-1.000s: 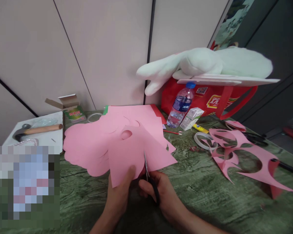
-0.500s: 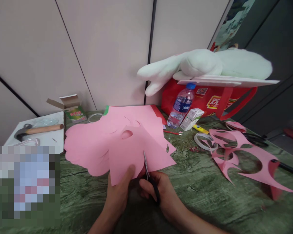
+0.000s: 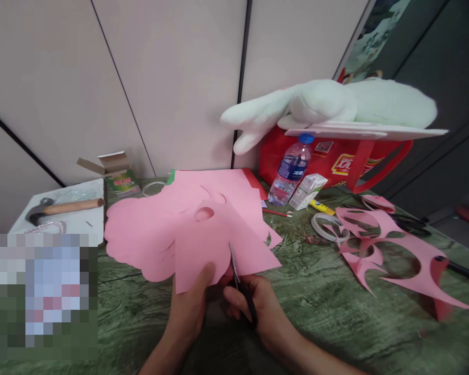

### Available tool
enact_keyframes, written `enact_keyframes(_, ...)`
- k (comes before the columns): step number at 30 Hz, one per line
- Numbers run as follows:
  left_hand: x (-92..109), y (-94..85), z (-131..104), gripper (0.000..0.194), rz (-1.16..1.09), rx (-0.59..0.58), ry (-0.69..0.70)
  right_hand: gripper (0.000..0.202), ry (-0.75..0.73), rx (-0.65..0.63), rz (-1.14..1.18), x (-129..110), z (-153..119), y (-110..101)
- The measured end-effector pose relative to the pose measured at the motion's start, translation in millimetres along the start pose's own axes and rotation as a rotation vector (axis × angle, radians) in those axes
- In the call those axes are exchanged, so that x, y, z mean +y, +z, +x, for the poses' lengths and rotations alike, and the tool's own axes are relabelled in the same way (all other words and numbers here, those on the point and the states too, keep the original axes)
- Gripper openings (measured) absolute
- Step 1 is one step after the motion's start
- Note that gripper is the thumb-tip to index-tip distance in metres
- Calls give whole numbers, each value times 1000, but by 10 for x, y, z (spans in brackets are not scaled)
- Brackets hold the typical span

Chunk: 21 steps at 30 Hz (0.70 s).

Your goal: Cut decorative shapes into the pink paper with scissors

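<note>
My left hand [image 3: 192, 299] is closed on the lower edge of a pink paper sheet [image 3: 193, 260], its thumb on top and its other fingers hidden underneath. Black-handled scissors [image 3: 247, 302] are in my right hand [image 3: 260, 302], whose fingers are wrapped round the handles. The blades point away from me and lie at a curved cut in the sheet, right of my left thumb. Behind the held sheet are a scalloped pink paper shape [image 3: 136, 237] and more pink paper [image 3: 242, 192].
Right of the paper stand a water bottle [image 3: 289, 172], a small carton [image 3: 308, 191], a tape roll [image 3: 324, 226] and pink offcuts [image 3: 398, 255]. A red bag [image 3: 320, 156] carries a white plush [image 3: 336, 101]. At left, a hammer [image 3: 68, 207] rests on a white board [image 3: 96, 224].
The near corner of the held sheet has risen slightly. Both hands keep their hold, and the scissors have hardly moved. The whole view has shifted a little.
</note>
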<state>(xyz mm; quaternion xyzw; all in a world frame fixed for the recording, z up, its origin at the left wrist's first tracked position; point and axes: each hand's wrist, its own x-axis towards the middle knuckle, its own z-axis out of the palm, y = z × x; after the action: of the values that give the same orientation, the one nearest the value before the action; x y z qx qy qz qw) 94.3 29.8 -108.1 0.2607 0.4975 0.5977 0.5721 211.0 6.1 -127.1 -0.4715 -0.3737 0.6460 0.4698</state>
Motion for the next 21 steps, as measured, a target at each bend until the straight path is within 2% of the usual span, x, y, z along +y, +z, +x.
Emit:
enact_keyframes(8, 16, 18, 7, 35, 6, -2, 9, 44, 16, 9, -30, -5, 2, -1)
enact_keyframes(12, 28, 35, 9, 43, -7, 5, 5, 42, 12, 4, -30, -3, 5, 2)
enact_keyframes(15, 34, 41, 16, 49, -22, 22, 18, 44, 14, 7, -41, -4, 9, 3)
enact_keyframes(21, 5, 7, 34, 45, -27, -14, 27, 48, 12, 12, -58, -1, 8, -3)
